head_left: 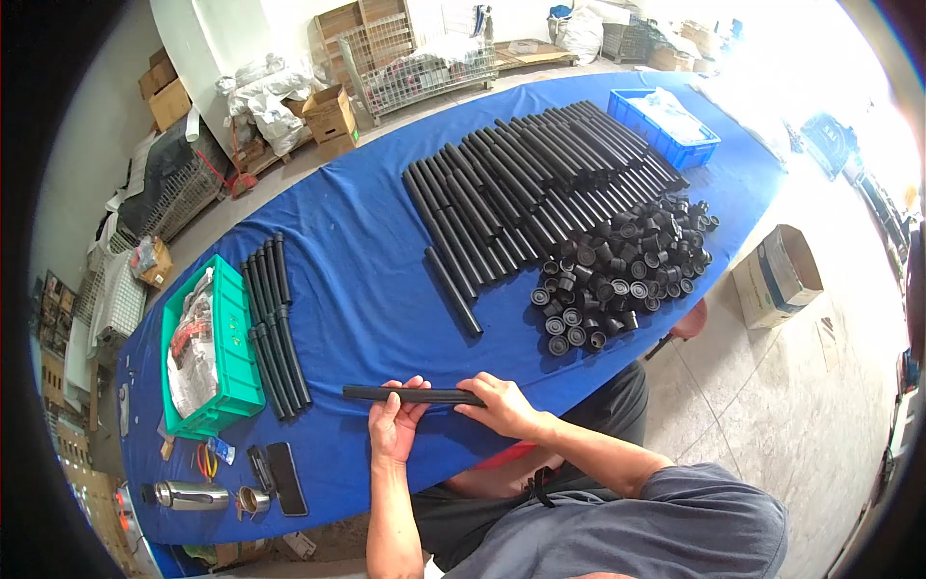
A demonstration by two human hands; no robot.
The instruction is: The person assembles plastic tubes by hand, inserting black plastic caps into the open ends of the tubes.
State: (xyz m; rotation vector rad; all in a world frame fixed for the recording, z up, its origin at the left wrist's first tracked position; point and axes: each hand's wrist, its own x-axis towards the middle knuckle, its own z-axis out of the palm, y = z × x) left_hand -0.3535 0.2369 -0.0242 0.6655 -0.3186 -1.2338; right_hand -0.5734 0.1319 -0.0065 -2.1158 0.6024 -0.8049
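I hold one black tube [446, 396] level across the front of me, above the near side of the blue-covered desk [357, 289]. My right hand [503, 405] is wrapped around its right end, so I cannot tell whether a cap sits there. My left hand [397, 429] supports it closer to the other end, thumb on my side and fingertips on the far side; how hard it presses, I cannot tell. The hands are apart, with a bare stretch of tube between them.

The tube looks smooth, so a twist or push from my right hand could make it slide or turn through my left fingers if that hold is light. If it slipped, it could roll off the near edge into my lap. A push at an angle could also seat a part crooked, and my own fingers would hide that.

Ahead, the loose caps [617, 280] lie heaped along the desk's right edge; a careless sweep of my right forearm could send some to the floor. The lone tube [453, 291] at the near side of the stacked tubes [540, 179] could roll if knocked. At my left, a wide swing could disturb the neat rows of tubes [277, 333] beside the green crate [241, 398].
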